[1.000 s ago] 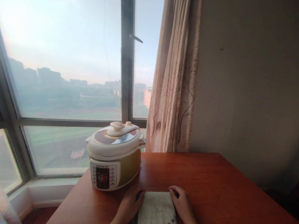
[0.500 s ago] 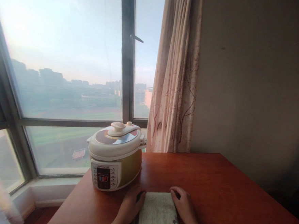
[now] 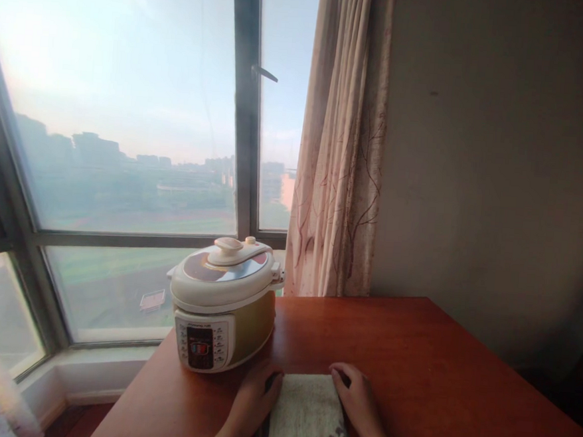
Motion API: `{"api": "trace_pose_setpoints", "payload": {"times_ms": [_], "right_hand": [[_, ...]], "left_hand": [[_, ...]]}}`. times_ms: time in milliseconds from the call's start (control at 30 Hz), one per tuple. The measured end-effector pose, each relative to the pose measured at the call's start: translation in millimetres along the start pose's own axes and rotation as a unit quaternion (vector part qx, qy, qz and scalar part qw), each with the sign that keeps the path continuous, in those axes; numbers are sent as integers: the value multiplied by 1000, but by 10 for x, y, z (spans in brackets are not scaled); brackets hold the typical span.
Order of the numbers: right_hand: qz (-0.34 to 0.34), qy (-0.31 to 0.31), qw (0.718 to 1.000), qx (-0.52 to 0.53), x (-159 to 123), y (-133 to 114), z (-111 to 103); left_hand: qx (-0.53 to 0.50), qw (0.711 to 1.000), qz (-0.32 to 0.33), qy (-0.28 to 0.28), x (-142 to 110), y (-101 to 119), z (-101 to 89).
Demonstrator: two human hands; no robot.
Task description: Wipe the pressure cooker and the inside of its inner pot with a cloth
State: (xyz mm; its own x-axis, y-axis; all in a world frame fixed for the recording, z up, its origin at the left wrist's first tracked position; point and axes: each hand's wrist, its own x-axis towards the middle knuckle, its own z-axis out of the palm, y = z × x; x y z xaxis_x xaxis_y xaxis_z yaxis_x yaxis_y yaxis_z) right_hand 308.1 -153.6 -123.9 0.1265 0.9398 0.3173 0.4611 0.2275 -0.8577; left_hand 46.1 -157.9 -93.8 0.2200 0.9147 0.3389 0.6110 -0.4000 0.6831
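Observation:
A folded pale grey-green towel [image 3: 305, 412] with a dark leaf-like pattern near its lower right lies on the table at the bottom of the view. My left hand [image 3: 258, 392] is at its far left corner, fingers curled in and closed on the edge. At the far right corner, my right hand [image 3: 352, 390] has its thumb and fingers bent together against the cloth. Both sets of fingertips are partly hidden. Just beyond my left hand stands a white and olive-green electric pressure cooker [image 3: 254, 329], its lid on and its control panel facing me.
The reddish-brown wooden table [image 3: 440, 382] reaches back to a patterned curtain [image 3: 339, 148] and a grey wall [image 3: 484, 179]. Left of the table is a large window with a dark frame [image 3: 140, 240] above a white sill [image 3: 101, 368].
The view has shifted very slightly. Both hands stay at the towel's far corners, and the pressure cooker has not moved on the table.

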Motion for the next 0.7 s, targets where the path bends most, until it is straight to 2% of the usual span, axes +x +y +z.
{"api": "trace_pose_setpoints", "payload": {"times_ms": [233,467,600,700], "right_hand": [[-1,-13,1000,-4,14,8,6],[8,0,1000,7,-10,-25,-7],[60,19,993,98,25,-20,-24],[83,37,986,143,143,-42,-24]], "left_hand": [[-8,1000,6,-1,4,35,-8],[2,1000,10,2,-1,34,0],[10,999,19,43,-12,52,2],[13,995,56,85,-29,180,-89]]}}
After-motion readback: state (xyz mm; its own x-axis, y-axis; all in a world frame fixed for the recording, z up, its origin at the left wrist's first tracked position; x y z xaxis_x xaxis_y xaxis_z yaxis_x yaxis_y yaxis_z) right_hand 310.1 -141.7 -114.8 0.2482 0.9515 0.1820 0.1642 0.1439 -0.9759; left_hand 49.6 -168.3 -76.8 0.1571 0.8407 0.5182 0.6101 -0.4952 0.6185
